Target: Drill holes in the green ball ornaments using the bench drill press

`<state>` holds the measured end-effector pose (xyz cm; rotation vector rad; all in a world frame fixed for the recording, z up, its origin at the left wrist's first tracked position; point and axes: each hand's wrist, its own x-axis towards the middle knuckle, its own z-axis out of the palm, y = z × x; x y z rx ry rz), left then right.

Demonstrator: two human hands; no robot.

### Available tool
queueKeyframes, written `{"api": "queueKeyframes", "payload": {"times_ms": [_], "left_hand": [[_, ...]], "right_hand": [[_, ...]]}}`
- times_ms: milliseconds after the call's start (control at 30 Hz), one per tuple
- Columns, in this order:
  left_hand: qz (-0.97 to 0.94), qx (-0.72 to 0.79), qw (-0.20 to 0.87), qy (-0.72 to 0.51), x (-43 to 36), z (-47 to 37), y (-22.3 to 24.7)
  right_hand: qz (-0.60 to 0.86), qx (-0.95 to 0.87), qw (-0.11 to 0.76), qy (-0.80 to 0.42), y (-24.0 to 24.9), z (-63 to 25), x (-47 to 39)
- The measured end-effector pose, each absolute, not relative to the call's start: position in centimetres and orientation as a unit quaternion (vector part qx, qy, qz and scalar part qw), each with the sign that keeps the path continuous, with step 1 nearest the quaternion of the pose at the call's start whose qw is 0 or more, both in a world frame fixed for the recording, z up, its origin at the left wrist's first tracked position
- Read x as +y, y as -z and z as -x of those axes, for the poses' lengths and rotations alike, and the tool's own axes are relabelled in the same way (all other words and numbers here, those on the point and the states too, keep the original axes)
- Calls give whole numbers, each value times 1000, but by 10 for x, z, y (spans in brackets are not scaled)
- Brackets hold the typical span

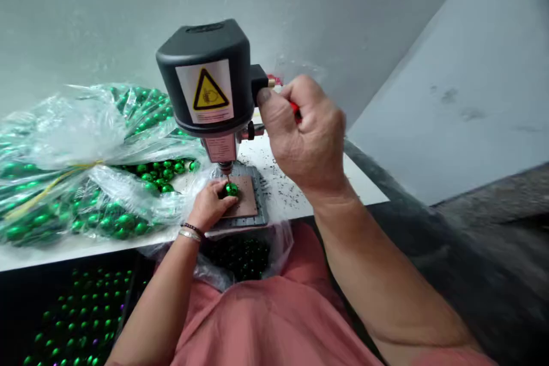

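Under the drill press [206, 51], the left hand [209, 203] pinches a metallic-green ball [232, 190], best kept still; alongside, the right hand [306, 137] clenches a red handle [295, 108].

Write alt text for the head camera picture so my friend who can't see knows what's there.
A person's left hand holds a green ball under a drill while the right hand grips its red handle. On the white table, clear plastic full of more balls lies to the left, dark specks to the right.
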<state>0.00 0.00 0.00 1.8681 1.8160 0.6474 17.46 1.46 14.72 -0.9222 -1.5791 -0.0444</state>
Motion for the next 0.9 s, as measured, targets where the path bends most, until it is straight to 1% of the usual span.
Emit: {"api": "queueKeyframes", "payload": {"times_ms": [233, 467, 900], "left_hand": [[-681, 666, 204, -226, 1, -2, 0], [-677, 668, 204, -230, 0, -3, 0], [-678, 664, 199, -244, -2, -2, 3]], "right_hand": [[390, -662, 634, 86, -122, -173, 4], [405, -644, 634, 136, -106, -169, -2], [415, -621, 644, 166, -81, -164, -2]]}}
